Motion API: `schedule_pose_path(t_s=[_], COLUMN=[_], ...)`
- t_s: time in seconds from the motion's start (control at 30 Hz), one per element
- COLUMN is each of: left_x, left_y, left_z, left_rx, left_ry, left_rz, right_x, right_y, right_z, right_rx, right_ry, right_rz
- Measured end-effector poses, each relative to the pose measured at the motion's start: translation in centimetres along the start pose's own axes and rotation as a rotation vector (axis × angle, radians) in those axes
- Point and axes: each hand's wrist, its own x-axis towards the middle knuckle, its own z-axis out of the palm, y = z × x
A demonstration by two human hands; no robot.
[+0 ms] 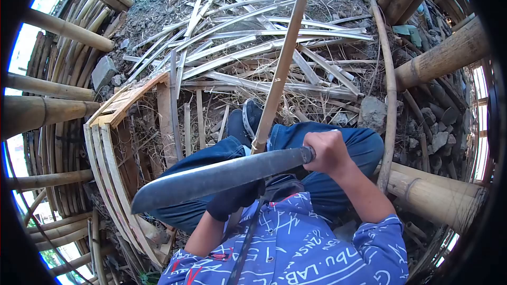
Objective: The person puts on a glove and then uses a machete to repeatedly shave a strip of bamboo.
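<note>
Machete [222,175] held sideways across my view, clenched in the bent-armed right hand [328,151]; it partly hides the gloved left hand [235,199], whose grip I can't tell. One bamboo strip [281,71] slants up before scattered split strips [237,59].

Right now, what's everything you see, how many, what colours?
big knife: one, grey, centre
long strip: one, tan, top to centre
loose strips: many, pale, ground ahead
slatted frame: one, light brown, left
bamboo poles: many, tan, both sides
stones: several, grey, both sides
scrap: one, green, upper right
shoes: two, dark, beside long strip
trousers: one pair, blue, centre
shirt: one, blue with white writing, bottom
strap: one, dark, over shirt
left hand: one, black glove, partly behind knife
right hand: one, bare, gripping knife
</note>
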Motion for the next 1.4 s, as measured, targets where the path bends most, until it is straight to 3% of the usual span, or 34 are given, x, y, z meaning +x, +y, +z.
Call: schedule_pose_path(t_s=[0.03,0.1,0.2,0.43,0.53,0.63,0.77,0.87,1.0,1.07,1.2,1.3,1.4], left_x=[0.1,-0.1,-0.4,-0.6,-1.0,-2.2,-2.4,-1.6,-1.2,-1.6,-2.1,-1.8,-0.7], left_y=[-0.1,1.6,2.0,3.4,3.0,1.1,1.6,0.9,2.1,2.1,1.8,1.3,2.3], left_z=[-0.3,-0.8,-0.2,0.8,1.0,1.2,1.1,0.3,0.0,0.2,0.6,0.8,-0.1], left_rx=[-0.002,-0.28,-0.261,0.061,0.05,0.105,0.08,-0.162,0.0,0.106,0.195,0.076,-0.154], left_ry=[0.0,-0.102,-0.113,-0.095,-0.078,-0.153,-0.16,-0.134,-0.087,-0.03,-0.031,-0.041,-0.147], left_rz=[0.006,-0.27,-0.318,-0.227,-0.228,-0.178,-0.408,-0.428,-0.347,-0.202,-0.251,-0.205,-0.344], right_x=[0.0,0.5,1.2,2.4,3.2,4.9,5.6,3.6,2.0,2.3,3.4,3.2,1.6], right_y=[-0.3,-0.7,-0.2,2.8,4.1,7.5,8.4,4.8,1.3,2.8,5.6,3.5,0.5], right_z=[0.0,0.2,0.4,0.1,-0.5,-2.2,-4.7,-2.8,-0.6,-0.2,-1.9,-2.2,-1.8], right_rx=[0.028,0.033,-0.028,-0.155,-0.187,-0.266,-0.385,-0.114,-0.061,-0.11,-0.177,-0.041,0.182], right_ry=[0.015,0.041,0.094,0.058,0.093,0.218,0.299,0.169,0.01,0.05,0.128,0.116,0.074], right_rz=[0.007,0.051,0.146,0.121,0.105,0.354,0.311,0.269,0.195,0.223,0.356,0.458,0.423])
